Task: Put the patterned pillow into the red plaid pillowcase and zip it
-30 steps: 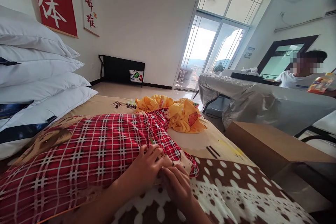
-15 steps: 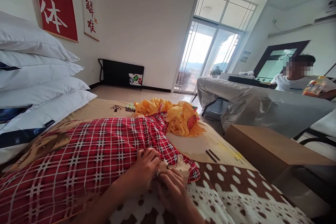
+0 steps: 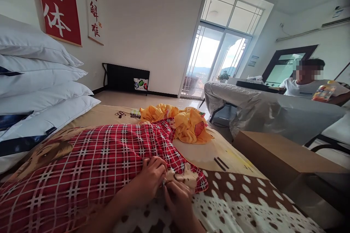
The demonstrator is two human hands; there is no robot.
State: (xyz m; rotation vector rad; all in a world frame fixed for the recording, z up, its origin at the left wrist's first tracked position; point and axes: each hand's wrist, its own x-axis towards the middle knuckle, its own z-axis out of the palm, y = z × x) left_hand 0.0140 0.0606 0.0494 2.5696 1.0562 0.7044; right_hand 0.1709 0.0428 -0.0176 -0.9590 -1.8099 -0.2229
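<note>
A red plaid pillowcase (image 3: 109, 160) with white lines lies across the bed, plump on the left and flatter toward its right end, where a cream patch (image 3: 188, 178) shows. At its near edge my left hand (image 3: 151, 174) is closed, fingers curled over the cloth. Just right of it, almost touching, my right hand (image 3: 179, 193) pinches at the same edge. Between the two hands a small shiny piece, seemingly a zipper pull (image 3: 164, 181), is partly covered by fingers.
A crumpled yellow cloth (image 3: 191, 127) lies beyond the pillowcase on the patterned bedspread (image 3: 240, 185). White pillows (image 3: 46, 87) are stacked at the left. A cardboard box (image 3: 284, 153) stands on the right. Behind it, a person (image 3: 303, 83) sits at a plastic-covered table (image 3: 287, 113).
My right hand has shifted slightly and its fingers pinch closer around the shiny piece. My left hand stays on the cloth. The view has tilted a little.
</note>
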